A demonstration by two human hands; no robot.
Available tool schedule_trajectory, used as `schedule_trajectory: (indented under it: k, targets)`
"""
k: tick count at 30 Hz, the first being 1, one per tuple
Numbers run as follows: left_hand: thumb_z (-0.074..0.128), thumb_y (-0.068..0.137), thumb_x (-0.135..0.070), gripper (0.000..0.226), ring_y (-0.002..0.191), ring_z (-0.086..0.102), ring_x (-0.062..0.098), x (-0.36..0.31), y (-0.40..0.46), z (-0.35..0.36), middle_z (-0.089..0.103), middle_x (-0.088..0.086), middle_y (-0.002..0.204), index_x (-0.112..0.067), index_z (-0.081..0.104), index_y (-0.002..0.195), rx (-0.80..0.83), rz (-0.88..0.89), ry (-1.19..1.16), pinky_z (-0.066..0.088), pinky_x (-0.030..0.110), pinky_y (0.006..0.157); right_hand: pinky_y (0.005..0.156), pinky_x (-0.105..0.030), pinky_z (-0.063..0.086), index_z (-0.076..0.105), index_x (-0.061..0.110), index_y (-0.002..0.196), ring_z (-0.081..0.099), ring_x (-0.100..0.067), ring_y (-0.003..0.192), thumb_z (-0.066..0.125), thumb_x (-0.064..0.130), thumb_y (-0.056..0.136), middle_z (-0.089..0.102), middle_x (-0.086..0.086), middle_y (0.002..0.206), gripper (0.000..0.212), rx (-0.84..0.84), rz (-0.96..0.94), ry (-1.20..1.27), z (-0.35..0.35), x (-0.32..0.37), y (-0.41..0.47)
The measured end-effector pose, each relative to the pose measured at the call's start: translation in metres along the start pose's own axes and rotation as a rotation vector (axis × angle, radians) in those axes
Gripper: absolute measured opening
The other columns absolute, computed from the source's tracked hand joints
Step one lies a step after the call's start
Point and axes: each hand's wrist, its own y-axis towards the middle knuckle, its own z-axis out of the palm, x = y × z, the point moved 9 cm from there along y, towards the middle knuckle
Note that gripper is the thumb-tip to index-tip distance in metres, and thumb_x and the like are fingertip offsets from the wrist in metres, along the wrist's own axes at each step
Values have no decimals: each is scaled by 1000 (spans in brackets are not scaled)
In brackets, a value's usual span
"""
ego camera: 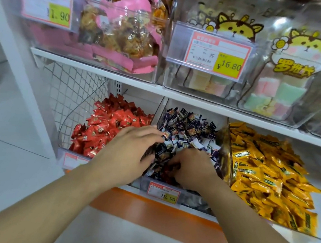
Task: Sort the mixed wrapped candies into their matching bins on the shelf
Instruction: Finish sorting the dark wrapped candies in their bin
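White shop shelving fills the view, with pale floor tiles at nine o'clock and an orange band along the base of the lower shelf [179, 99] at six o'clock.

On the lower shelf stand three clear bins side by side. At the centre is the middle bin [181, 200], heaped with dark candies [187, 129] in navy and white wrappers; a price tag [163, 194] reading 18.90 is fixed to its front wall. Just beside it at nine o'clock are the red candies [112, 121], backed by a white wire grid [73, 93]. At three o'clock the yellow candies [267, 172] lie in a wide pile that reaches to the front of their bin.

Both hands are down in the middle bin. The left hand [131, 152] lies palm down at the bin's left edge, fingers nearly straight and spread a little, their tips resting on the dark candies; it grips nothing that can be seen. The right hand [192, 168] is just beside it at three o'clock, fingers curled down into the pile. Something reddish shows under its fingertips, but blur hides whether it pinches a candy.

At twelve o'clock the upper shelf carries more clear bins: pink packs [123, 41] at eleven o'clock, and pouches [289, 63] printed with a yellow cartoon animal at one o'clock. A tag [217, 54] marked 16.80 hangs between them, another tag [46, 5] at ten o'clock.
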Motion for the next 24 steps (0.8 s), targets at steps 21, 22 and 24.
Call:
schedule_trajectory:
  k: [21,22,24]
  targets:
    - [64,100,-24,27,124,49,-10,-10,1,-23,61,-20,133,-29,69,126,-150,-100,-123,24,0,104,63,-25,57,78,29,79,67,-5,67,81,21,88,72,15,76,12,-246,-18,848,-48,-9,-28]
    - [65,99,-26,26,114,53,-11,-11,1,-27,63,-22,125,-30,69,124,-170,-121,-149,29,-2,97,56,-26,56,78,28,80,65,-7,58,81,21,89,72,14,73,12,-253,-12,900,-52,-9,-31]
    - [69,97,-30,24,105,60,-9,-12,-1,-31,68,-21,111,-31,70,121,-189,-167,-225,41,3,89,50,-26,52,77,25,81,58,-10,49,82,21,88,71,13,66,9,-242,-7,987,-56,-4,-35]
